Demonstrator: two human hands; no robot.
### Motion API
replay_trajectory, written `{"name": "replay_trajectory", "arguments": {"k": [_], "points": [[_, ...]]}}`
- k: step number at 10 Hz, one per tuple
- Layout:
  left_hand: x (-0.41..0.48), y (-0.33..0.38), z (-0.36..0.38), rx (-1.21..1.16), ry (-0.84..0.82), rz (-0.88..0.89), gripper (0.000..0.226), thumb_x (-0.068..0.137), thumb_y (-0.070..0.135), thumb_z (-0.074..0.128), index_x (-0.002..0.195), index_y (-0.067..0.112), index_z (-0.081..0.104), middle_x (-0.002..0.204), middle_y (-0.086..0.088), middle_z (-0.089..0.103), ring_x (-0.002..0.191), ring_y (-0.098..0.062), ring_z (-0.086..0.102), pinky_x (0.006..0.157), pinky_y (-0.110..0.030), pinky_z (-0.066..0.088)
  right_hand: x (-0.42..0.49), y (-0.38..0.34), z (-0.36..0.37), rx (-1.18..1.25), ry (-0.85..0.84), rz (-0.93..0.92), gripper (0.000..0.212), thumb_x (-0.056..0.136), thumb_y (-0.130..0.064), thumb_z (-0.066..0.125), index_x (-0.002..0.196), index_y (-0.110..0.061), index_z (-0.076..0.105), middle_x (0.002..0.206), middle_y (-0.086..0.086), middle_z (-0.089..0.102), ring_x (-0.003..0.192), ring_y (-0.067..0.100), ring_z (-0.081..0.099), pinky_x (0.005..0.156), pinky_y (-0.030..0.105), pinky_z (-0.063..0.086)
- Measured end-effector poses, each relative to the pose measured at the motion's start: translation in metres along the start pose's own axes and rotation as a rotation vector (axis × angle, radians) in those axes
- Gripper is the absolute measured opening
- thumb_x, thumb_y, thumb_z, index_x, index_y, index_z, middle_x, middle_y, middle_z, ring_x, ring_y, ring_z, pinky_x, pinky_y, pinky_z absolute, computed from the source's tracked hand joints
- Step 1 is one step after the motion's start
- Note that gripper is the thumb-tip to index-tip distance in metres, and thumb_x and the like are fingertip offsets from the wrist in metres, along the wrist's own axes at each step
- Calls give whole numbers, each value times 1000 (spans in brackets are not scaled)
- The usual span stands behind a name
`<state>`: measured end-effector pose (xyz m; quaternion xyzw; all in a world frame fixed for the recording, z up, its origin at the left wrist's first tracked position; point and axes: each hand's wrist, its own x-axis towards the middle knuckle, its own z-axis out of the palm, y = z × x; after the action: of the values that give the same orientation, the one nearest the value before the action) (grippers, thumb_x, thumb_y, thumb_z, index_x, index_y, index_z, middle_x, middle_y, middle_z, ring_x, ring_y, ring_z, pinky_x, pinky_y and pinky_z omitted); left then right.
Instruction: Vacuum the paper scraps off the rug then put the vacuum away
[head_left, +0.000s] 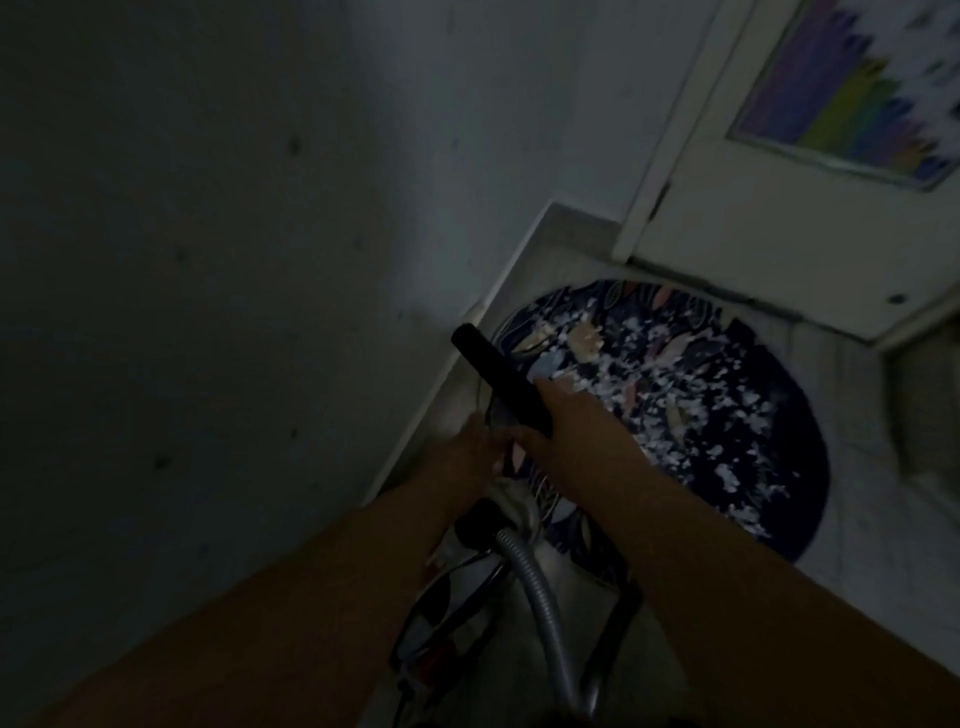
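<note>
- The floor (878, 561) is pale and runs along the foot of a grey wall (208, 249) that fills the left half of the view. The wall is dim and speckled with small dark marks.
- A light skirting board (470, 343) runs along the seam where the wall meets the floor.
- A white door (769, 244) stands at the far end of the floor, with a poster (852, 88) of coloured bands on its face.
- A round dark rug (779, 467) with a leafy pattern lies on the floor. Its far edge is just beside the foot of the door and its left edge is near the skirting board.
- White paper scraps (670, 395) are scattered thickly across the middle of the rug and thin out toward its near right edge.
- The right hand (558, 415) is clasped round a black wand (493, 371) over the rug's left edge. The thumb lies along the wand's top, and the wand's free end points up toward the skirting board.
- The left hand (470, 447) is just beside the wand's lower end, close to the right hand. Blur and darkness hide whether it grips anything.
- A ribbed grey hose (535, 587) curves down between the forearms at the rug's near edge.
- The vacuum body (467, 597) sits on the floor below the hands. It shows only as a dim tangle of black and pale parts.
</note>
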<state>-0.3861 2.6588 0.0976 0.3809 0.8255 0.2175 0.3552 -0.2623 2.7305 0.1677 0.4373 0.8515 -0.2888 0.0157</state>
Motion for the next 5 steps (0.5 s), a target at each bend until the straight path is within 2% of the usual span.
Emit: {"name": "replay_trajectory", "arguments": {"k": [1,2,3,4,5], "points": [[-39,92,-23,-395,-217,-2,67,92,57,40,149,27,24,147,4,39,132,-15,40,114,-27,27,-14,14,-66,121,34,86,69,96,-41,56,155,-26,22,135,15,51,107,28,58,84,30,51],[-41,154,-17,-525,-202,66,75,82,69,43,147,33,29,151,5,31,138,-20,34,110,-31,31,-28,37,-129,267,98,69,59,97,-39,55,150,-30,32,132,6,56,98,20,60,72,18,43],[-55,215,-8,-594,-261,75,59,94,57,37,148,36,24,154,6,26,140,-22,29,102,-31,34,-42,59,-185,438,136,86,50,98,-40,55,145,-30,41,131,-1,57,97,13,53,75,19,38],[-66,270,4,-593,-290,159,58,94,58,35,147,36,26,154,8,27,141,-20,28,116,-39,24,-50,80,-241,620,188,124,49,97,-39,56,143,-27,45,118,-6,58,93,12,54,77,23,42],[-70,316,14,-585,-283,210,59,91,62,35,145,39,31,150,12,34,137,-15,34,116,-41,26,-47,93,-279,756,226,155,51,96,-37,59,144,-24,47,118,-3,61,94,15,60,73,22,47]]}}
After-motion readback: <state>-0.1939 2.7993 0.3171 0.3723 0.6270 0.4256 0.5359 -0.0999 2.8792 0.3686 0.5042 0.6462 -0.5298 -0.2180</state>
